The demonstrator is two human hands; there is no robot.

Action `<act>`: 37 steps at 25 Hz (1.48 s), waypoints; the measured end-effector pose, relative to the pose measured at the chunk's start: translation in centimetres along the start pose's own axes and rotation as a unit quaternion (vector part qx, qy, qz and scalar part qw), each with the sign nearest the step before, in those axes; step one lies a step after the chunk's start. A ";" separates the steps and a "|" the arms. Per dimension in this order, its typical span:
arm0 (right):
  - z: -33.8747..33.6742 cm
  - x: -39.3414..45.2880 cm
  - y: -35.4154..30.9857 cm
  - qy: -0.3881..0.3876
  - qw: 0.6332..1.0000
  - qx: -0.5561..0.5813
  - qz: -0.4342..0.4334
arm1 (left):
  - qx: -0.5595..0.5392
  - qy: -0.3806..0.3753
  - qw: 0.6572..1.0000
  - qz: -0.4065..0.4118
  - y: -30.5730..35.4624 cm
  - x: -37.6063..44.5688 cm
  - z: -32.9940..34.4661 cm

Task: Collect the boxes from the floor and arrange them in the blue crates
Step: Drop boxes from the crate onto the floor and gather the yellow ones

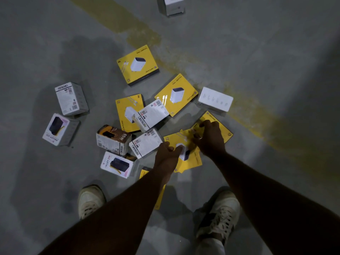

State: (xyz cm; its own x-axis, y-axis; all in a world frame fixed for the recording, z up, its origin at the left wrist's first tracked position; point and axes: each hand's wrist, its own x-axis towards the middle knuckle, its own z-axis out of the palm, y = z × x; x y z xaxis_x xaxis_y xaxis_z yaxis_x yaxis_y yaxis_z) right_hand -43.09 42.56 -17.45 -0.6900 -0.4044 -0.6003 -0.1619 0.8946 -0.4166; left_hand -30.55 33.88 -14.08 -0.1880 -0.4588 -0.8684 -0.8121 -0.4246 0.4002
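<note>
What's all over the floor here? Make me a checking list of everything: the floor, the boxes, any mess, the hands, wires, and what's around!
Surface: grey concrete floor with a worn yellow painted stripe running diagonally.
Job's things: yellow charger boxes and white boxes lie scattered on the floor; one brown-topped box marked 65W; blue crates not in view.
Clutter: nothing seen apart from the boxes.
Hands: left hand grips a yellow box; right hand has fingers curled on another yellow box beside it.
Cables: nothing seen, only pictures printed on boxes.
Surroundings: the person's two pale shoes at the bottom; a lone white box at the top edge.
</note>
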 end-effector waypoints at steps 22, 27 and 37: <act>-0.3 3.1 3.7 0.012 0.990 -0.076 0.114 | -0.107 0.132 0.985 -0.025 -4.4 0.5 -0.9; 1.2 1.9 4.6 0.042 0.993 -0.007 0.108 | -0.107 0.110 0.987 0.049 -5.5 0.7 -0.8; -1.1 -1.4 1.2 0.162 0.966 0.198 -0.031 | -0.144 0.120 0.978 0.097 -4.6 -0.9 -1.6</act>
State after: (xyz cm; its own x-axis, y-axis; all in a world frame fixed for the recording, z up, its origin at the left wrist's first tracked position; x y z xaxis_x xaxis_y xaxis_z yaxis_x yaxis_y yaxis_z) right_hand -43.09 44.38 -16.36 -0.8829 -0.3166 -0.3468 0.0285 0.7010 -0.7126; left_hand -25.77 34.97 -14.63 -0.1602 -0.7068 -0.6890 -0.5790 -0.4980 0.6455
